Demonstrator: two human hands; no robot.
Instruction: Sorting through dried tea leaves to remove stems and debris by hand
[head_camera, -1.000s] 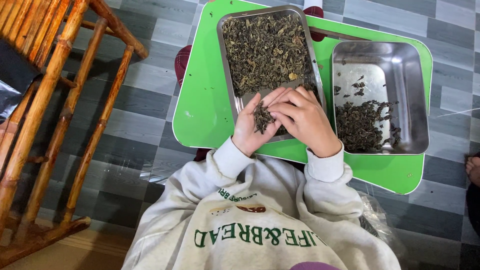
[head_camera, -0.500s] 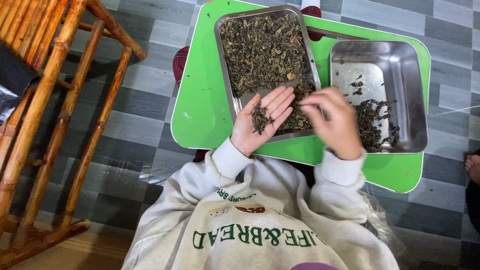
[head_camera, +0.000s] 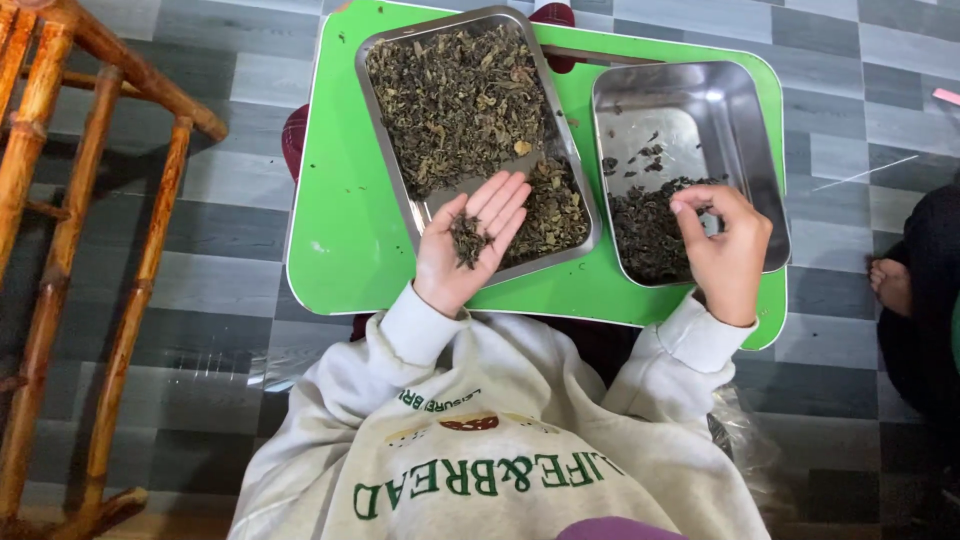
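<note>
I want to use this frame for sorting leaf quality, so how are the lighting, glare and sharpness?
Head view: soft, even light, only faint shadows under the left hand and right hand; a bright reflection on the bare floor of the steel pan; the leaves in the shallow tray look sharp, with no motion blur on either hand; slight wide-angle bowing at the edges.

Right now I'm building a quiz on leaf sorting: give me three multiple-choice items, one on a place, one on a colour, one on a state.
1. Where is the right hand?
A over the right tray
B on the chair
C in the lap

2. What colour is the board under the trays?
A red
B green
C blue

3. How is the left hand?
A clenched
B palm up, holding leaves
C flat, palm down

Answers: A, its fingertips pinch above the right tray; B, bright green shows around both trays; B, dried leaves lie on the open palm.
</note>
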